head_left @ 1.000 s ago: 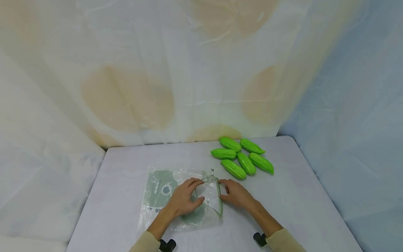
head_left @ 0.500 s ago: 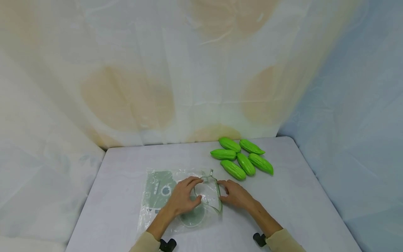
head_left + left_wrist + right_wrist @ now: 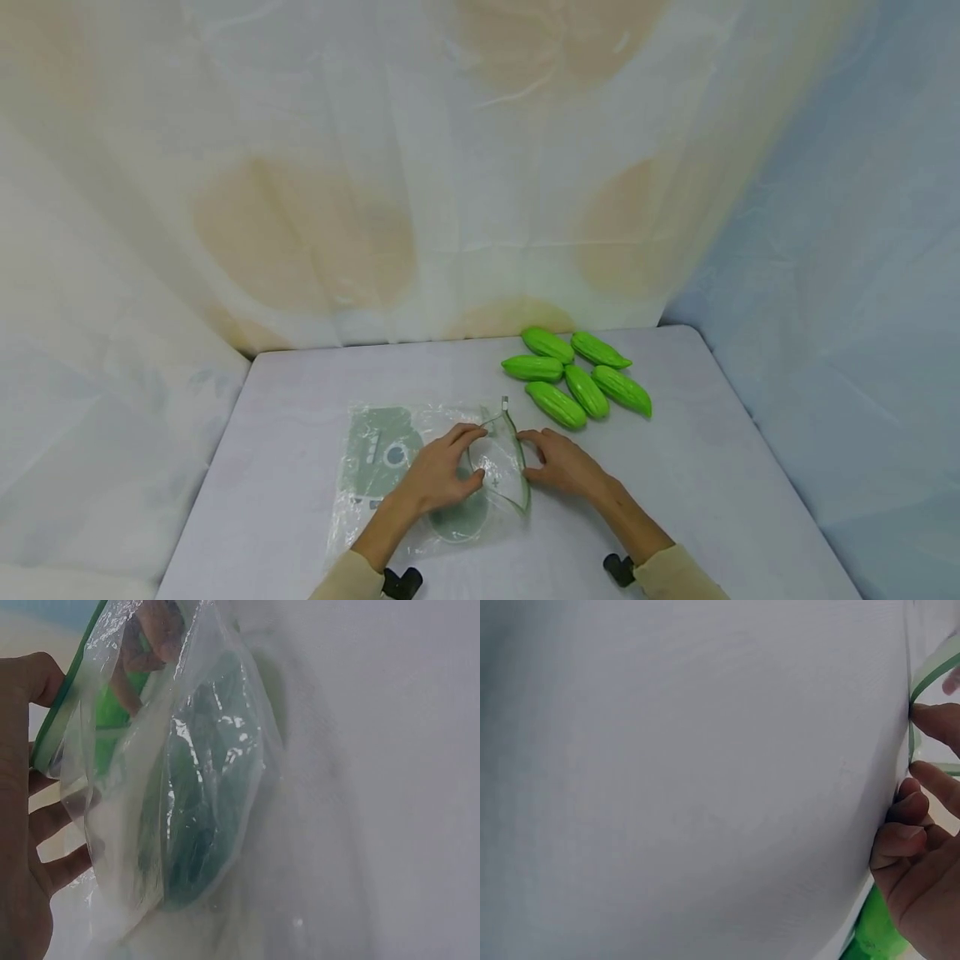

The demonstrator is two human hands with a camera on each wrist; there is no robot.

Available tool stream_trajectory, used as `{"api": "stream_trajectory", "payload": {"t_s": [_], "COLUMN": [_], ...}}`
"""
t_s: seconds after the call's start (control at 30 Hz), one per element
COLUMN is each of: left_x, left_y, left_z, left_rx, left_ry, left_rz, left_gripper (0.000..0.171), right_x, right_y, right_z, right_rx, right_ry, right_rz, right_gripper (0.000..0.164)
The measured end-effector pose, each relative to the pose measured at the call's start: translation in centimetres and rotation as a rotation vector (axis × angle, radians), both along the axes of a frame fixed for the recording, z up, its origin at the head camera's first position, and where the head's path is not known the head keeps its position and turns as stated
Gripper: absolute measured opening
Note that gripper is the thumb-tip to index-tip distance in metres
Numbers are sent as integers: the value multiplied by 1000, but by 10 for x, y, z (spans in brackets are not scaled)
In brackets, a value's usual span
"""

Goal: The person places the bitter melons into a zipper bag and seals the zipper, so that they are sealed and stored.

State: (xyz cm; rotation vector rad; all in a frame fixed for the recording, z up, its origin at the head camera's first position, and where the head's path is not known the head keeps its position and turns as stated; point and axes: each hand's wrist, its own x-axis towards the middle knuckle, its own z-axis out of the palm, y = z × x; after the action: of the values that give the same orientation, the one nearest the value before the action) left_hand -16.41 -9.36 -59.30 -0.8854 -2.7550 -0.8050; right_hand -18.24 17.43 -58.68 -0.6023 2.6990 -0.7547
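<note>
A clear plastic zip bag [image 3: 495,458] with green print and a green-edged mouth lies on the white table, its mouth gaping toward the right. My left hand [image 3: 438,473] is at the left side of the mouth, thumb and fingers spread apart. In the left wrist view the thumb touches the green zip strip [image 3: 69,682], and some fingertips show through the film. On the other side, my right hand [image 3: 562,460] touches the right lip with thumb and index finger, tips apart. The right wrist view shows both tips against the green rim [image 3: 932,673], with the other fingers curled.
Several bright green, ridged, bitter-melon-like vegetables [image 3: 557,403] lie in a cluster at the back right, beyond my right hand. The bag's flat printed part [image 3: 386,450] spreads left under my left arm. Patterned curtains [image 3: 480,208] hang behind the white table [image 3: 270,467].
Both hands stay almost in place. The bag's mouth shifts slightly in shape, and its slider end at the back tips up a little. The green vegetables have not moved.
</note>
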Motion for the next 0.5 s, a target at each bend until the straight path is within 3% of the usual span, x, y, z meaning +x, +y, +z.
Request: {"api": "stream_trajectory", "payload": {"t_s": [0.23,0.5], "left_x": [2,-4], "left_y": [0,-4], "left_z": [-1,7], "left_rx": [-37,21], "left_ry": [20,48], "left_rz": [6,8], "left_gripper": [62,59], "right_x": [0,0], "right_y": [1,0], "right_z": [0,2], "right_rx": [-3,-3], "right_ry": [-13,-13], "right_rz": [8,13], "right_gripper": [61,60]}}
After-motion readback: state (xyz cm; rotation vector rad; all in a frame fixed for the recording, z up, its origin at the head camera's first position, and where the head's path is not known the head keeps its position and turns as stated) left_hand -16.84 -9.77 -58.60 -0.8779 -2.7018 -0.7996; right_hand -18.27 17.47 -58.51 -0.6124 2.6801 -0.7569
